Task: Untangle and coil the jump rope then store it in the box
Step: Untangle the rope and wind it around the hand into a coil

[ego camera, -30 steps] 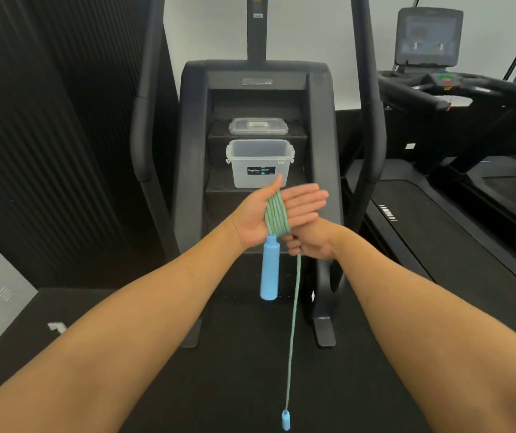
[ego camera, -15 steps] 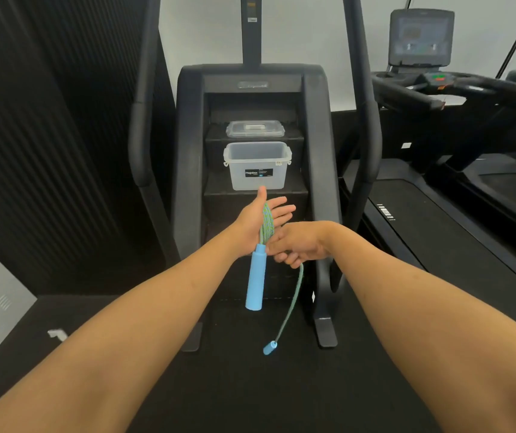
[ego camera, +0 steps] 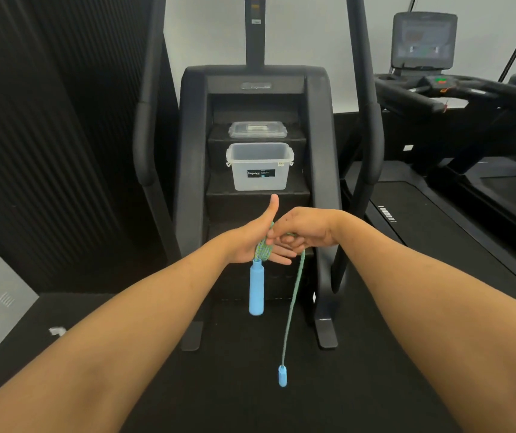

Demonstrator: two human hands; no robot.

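Note:
A green-and-blue jump rope [ego camera: 263,250] is wound in several turns around my left hand [ego camera: 252,242], whose thumb points up and fingers lie flat. One blue handle [ego camera: 256,290] hangs straight down below that palm. My right hand [ego camera: 302,229] pinches the free length of rope [ego camera: 294,295] just right of the coil. That strand hangs down to the second blue handle [ego camera: 282,375], which dangles above the floor. The clear plastic box [ego camera: 259,165] stands open on a step of the stair machine, beyond my hands.
The box's clear lid [ego camera: 258,129] lies on the step above. The black stair machine [ego camera: 188,182] has side rails and two feet on the dark floor. A treadmill [ego camera: 437,214] stands to the right, a dark ribbed wall to the left.
My right hand has passed over my left hand, laying another turn on the coil. The hanging strand is shorter than a second ago, and its handle has swung and dropped again.

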